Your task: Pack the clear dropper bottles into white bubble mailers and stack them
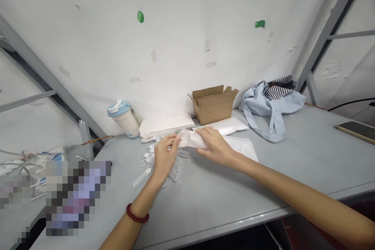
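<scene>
My right hand point(216, 145) is wrapped over a white, tube-shaped bundle point(197, 140) that looks like rolled plastic. Its left end is a clear plastic piece point(185, 136), pinched between the thumb and fingers of my left hand point(165, 152). What exactly the bundle is, I cannot make out. Under and around my left hand lie several small translucent plastic tubes point(141, 179), some with white loops. A white padded bag point(243, 147) lies flat beneath my right wrist, and another white bag point(231, 125) is just behind it.
At the back of the grey table point(293, 172) are a white stack point(166, 123), a blue-lidded cup point(124, 119) and an open cardboard box point(215, 105). A light blue cloth bag point(263, 101) lies to the right, near a phone point(357, 131). A pixelated patch covers something at left.
</scene>
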Demonstrator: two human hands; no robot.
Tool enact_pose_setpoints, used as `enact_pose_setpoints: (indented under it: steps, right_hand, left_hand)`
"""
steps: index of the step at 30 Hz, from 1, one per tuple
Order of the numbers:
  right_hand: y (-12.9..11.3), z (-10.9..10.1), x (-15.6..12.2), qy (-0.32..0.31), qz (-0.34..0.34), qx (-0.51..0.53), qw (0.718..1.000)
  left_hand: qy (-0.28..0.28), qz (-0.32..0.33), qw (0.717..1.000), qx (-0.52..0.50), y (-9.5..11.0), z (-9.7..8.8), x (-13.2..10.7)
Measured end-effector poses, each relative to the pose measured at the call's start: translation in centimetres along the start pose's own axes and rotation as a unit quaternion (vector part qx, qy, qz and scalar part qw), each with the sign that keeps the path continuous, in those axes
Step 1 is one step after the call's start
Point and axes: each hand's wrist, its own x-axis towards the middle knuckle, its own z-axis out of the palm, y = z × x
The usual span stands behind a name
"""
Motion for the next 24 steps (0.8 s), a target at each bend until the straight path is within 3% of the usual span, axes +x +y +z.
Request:
enact_pose_setpoints:
  steps: [3, 9, 12, 15, 18, 21, 24]
  right_hand:
    - [0.0, 0.0, 0.0, 0.008, 0.000, 0.001, 1.000]
    - [-0.2, 0.2, -0.1, 0.005, -0.004, -0.005, 1.000]
    - [-0.3, 0.3, -0.2, -0.004, -0.008, -0.005, 1.000]
    - [-0.2, 0.4, -0.1, 0.000, -0.011, -0.011, 1.000]
    - [0.0, 0.3, 0.0, 0.010, 0.000, -0.018, 1.000]
    - [0.2, 0.1, 0.1, 0.007, 0.020, -0.024, 0.999]
    - [0.2, 0.1, 0.1, 0.001, 0.025, -0.034, 0.999]
  left_hand:
    - [0.004, 0.030, 0.997, 0.075, 0.3, -0.2, -0.1]
    - [-0.123, 0.059, 0.987, 0.086, 1.0, 0.4, -0.6]
    - [-0.152, 0.061, 0.983, 0.076, 1.0, 0.5, -0.7]
    - [-0.110, 0.055, 0.991, 0.060, 0.3, -0.2, 0.1]
    - [-0.039, 0.064, 0.989, 0.126, -1.4, -1.7, 1.5]
    - [0.011, 0.063, 0.965, 0.254, -3.9, -3.7, 3.0]
    - [0.013, 0.042, 0.943, 0.329, -6.3, -5.4, 3.9]
